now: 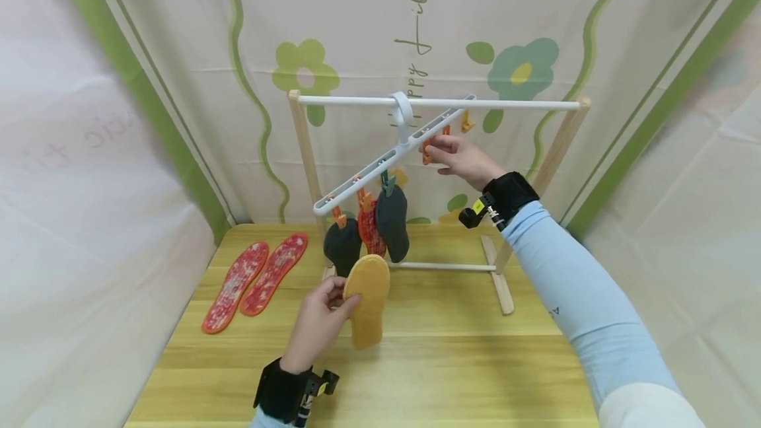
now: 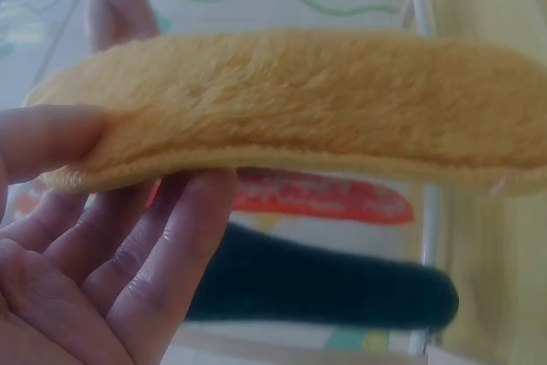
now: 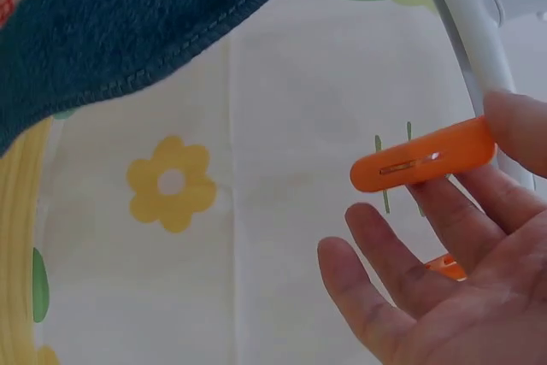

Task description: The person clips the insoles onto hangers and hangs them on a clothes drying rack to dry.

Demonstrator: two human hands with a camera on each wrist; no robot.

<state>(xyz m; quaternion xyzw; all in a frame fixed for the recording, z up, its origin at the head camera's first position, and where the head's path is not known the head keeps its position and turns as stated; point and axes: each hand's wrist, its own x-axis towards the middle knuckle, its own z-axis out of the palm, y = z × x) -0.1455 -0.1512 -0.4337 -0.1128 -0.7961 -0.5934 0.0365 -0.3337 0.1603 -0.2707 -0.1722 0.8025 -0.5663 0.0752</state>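
Note:
My left hand [image 1: 316,323] grips a yellow fuzzy insole [image 1: 370,302] near its upper edge, thumb on one face and fingers behind. It stands upright above the table, in front of the hanging insoles. Up at the far half of the white clip hanger [image 1: 361,181], my right hand [image 1: 462,160] pinches an orange clip [image 3: 423,158] between thumb and fingers. From the hanger's near half hang a dark insole [image 1: 343,246], a red patterned insole [image 1: 371,230] and a dark teal insole [image 1: 392,223], each under its own clip.
The hanger hooks over the rail [image 1: 505,105] of a wood-and-white stand, its bar slanting away to the right. A yellow clip [image 1: 468,123] hangs at the bar's far end. Two red patterned insoles [image 1: 238,286] lie at the left of the wooden table [image 1: 440,375]. Fabric walls enclose the space.

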